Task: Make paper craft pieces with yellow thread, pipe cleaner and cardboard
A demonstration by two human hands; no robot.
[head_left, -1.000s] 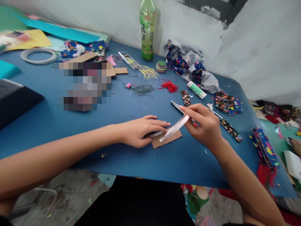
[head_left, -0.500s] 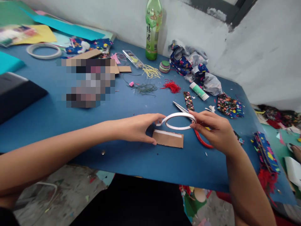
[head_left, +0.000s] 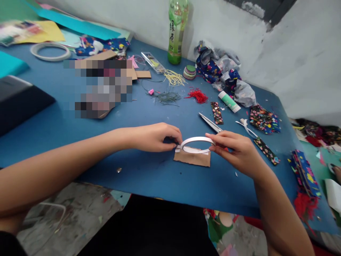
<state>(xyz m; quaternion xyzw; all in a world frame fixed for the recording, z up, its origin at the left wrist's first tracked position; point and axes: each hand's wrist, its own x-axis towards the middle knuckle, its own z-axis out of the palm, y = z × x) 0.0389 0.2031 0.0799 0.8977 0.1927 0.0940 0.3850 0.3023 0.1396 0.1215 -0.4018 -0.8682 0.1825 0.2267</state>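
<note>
A roll of white double-sided tape (head_left: 198,139) is pinched at its right side by my right hand (head_left: 236,151), thumb and fingers closed on it. Below the roll a small brown cardboard piece (head_left: 191,159) lies flat, with a white strip along its far edge, partly hidden by the roll. At that edge's left corner, the closed fingertips of my left hand (head_left: 161,138) pinch the tape's loose end. Scissors (head_left: 210,122) lie just beyond the roll, their handles mostly hidden behind my right hand.
A green bottle (head_left: 178,33) stands by the wall. Crumpled floral fabric (head_left: 213,67), a glue tube (head_left: 229,102), red threads (head_left: 197,95) and yellow threads (head_left: 174,77) lie across the blue table (head_left: 149,177). Another tape roll (head_left: 50,52) and a dark box-like object (head_left: 21,103) are at left.
The tape roll has come down and left over the cardboard's far edge. My left thumb has left the cardboard's side and joined the fingers at its corner.
</note>
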